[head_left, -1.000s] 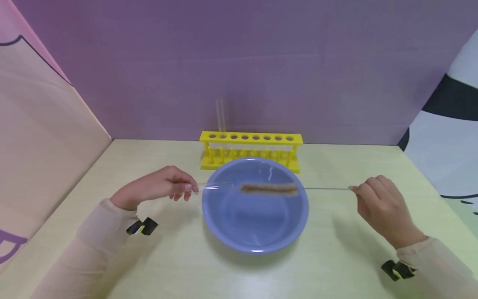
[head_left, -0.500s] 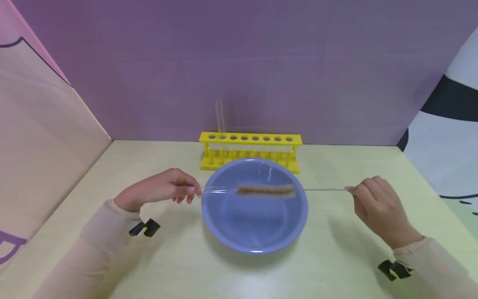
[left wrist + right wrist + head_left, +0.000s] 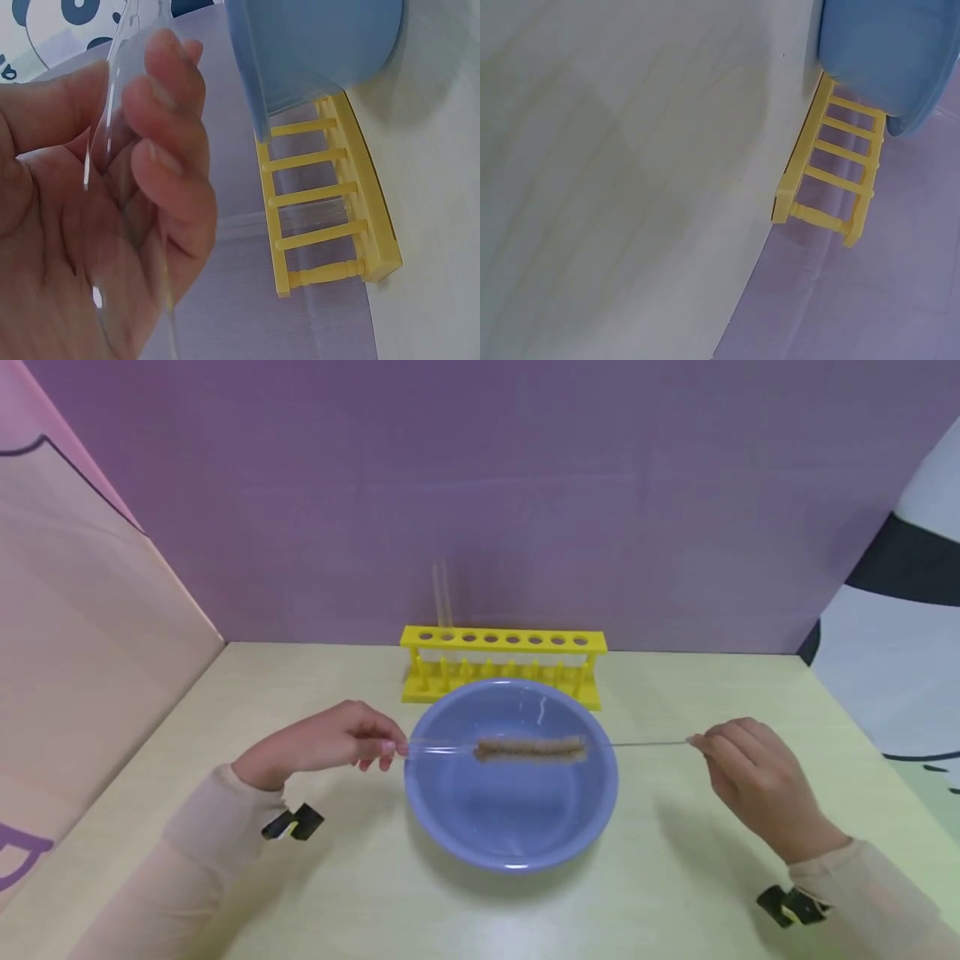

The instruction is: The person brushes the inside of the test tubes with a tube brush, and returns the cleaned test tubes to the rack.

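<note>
In the head view my left hand (image 3: 330, 739) grips a clear test tube (image 3: 442, 748), which lies level with its mouth toward the right. The left wrist view shows the thumb and curled fingers around the clear tube (image 3: 112, 112). My right hand (image 3: 768, 781) pinches the thin wire handle of a test tube brush (image 3: 529, 749). Its brown bristles lie in line with the tube, the tip right at the tube's mouth. Tube and brush are held over a blue basin (image 3: 510, 857). The right wrist view does not show my right hand.
Behind the basin stands a yellow test tube rack (image 3: 502, 639), with a clear tube (image 3: 442, 596) upright in a hole near its left end. The pale table (image 3: 337, 893) ends at a purple backdrop (image 3: 510, 510) at the back.
My right hand has moved left with the brush, and its bristle tip now meets the tube's mouth. My left hand has shifted slightly right and down with the tube.
</note>
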### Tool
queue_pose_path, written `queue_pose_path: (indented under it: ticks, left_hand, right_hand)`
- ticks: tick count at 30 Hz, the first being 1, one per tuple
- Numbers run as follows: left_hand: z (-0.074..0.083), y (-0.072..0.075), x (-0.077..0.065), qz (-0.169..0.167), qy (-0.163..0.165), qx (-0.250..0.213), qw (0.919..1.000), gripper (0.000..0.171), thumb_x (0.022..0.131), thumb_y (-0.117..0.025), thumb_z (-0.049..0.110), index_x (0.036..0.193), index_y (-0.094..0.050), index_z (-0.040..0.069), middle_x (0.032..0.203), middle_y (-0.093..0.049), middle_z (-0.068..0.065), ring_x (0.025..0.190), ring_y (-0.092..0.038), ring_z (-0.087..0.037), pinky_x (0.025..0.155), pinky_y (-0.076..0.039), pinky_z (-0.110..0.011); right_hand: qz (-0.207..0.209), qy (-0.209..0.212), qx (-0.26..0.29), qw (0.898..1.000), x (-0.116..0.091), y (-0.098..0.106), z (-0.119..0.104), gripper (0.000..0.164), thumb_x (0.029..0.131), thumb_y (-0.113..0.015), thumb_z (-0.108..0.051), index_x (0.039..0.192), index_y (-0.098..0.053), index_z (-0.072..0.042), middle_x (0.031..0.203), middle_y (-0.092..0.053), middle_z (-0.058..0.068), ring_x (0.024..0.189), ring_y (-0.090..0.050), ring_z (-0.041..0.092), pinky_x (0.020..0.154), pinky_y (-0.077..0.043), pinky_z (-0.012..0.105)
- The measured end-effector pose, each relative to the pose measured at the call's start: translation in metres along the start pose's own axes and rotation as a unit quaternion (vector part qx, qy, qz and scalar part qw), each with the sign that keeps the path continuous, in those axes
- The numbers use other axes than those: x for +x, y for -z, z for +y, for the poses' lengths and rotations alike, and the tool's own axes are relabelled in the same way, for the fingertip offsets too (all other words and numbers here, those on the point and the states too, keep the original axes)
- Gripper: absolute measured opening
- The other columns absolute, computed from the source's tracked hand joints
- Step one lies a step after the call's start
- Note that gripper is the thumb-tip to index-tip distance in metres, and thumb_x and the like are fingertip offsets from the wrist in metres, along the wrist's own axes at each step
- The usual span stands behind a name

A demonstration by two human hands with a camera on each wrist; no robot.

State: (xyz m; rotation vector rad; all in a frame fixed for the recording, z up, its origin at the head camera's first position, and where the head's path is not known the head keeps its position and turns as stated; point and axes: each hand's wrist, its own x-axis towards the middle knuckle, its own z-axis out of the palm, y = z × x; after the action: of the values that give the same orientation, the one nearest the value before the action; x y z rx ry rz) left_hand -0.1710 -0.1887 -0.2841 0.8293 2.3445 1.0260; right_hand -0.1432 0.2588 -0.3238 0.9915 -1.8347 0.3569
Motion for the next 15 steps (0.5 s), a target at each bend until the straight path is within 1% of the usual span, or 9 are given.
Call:
queue_pose_path:
  ticks: [4, 8, 11, 15]
  left_hand:
    - [-0.0003, 0.0003, -0.0005, 0.011, -0.013, 0.012, 0.9998, 0.022, 0.094, -0.049, 0.003, 0.105, -0.068, 0.001, 0.075, -0.060, -0.001, 0.064, -0.053, -0.017, 0.060, -0.047, -0.029]
    - [-0.0005, 0.0000, -0.0001, 0.032, -0.013, 0.024, 0.9991, 0.021, 0.093, -0.051, 0.003, 0.105, -0.069, 0.003, 0.079, -0.063, -0.001, 0.069, -0.056, -0.020, 0.063, -0.050, -0.031]
    - [-0.0003, -0.0016, 0.0006, 0.048, -0.013, 0.031, 0.9983, 0.020, 0.092, -0.054, 0.001, 0.104, -0.070, 0.005, 0.081, -0.066, 0.000, 0.071, -0.057, -0.021, 0.063, -0.050, -0.029]
    - [-0.0005, -0.0051, 0.0015, 0.062, -0.022, 0.050, 0.9966, 0.019, 0.089, -0.059, 0.001, 0.103, -0.072, 0.005, 0.084, -0.069, -0.002, 0.071, -0.058, -0.017, 0.062, -0.049, -0.027]
  right_hand:
    - [-0.013, -0.007, 0.004, 1.000, -0.0003, 0.0022, 0.0002, 0.040, 0.099, -0.043, -0.014, 0.070, -0.062, 0.006, 0.065, -0.059, 0.014, 0.058, -0.052, 0.028, 0.059, -0.041, 0.033]
    - [-0.035, -0.014, 0.012, 0.999, -0.0001, 0.0047, 0.0004, 0.043, 0.100, -0.041, -0.017, 0.071, -0.064, 0.004, 0.067, -0.060, 0.012, 0.060, -0.054, 0.025, 0.061, -0.041, 0.031]
    - [-0.051, -0.015, 0.010, 0.999, 0.0009, 0.0056, 0.0009, 0.044, 0.100, -0.040, -0.018, 0.071, -0.065, 0.003, 0.066, -0.058, 0.010, 0.059, -0.051, 0.023, 0.060, -0.039, 0.029]
    - [-0.062, -0.015, 0.004, 0.998, 0.0041, 0.0068, 0.0012, 0.044, 0.100, -0.038, -0.018, 0.070, -0.063, 0.003, 0.065, -0.054, 0.008, 0.058, -0.047, 0.021, 0.058, -0.035, 0.027]
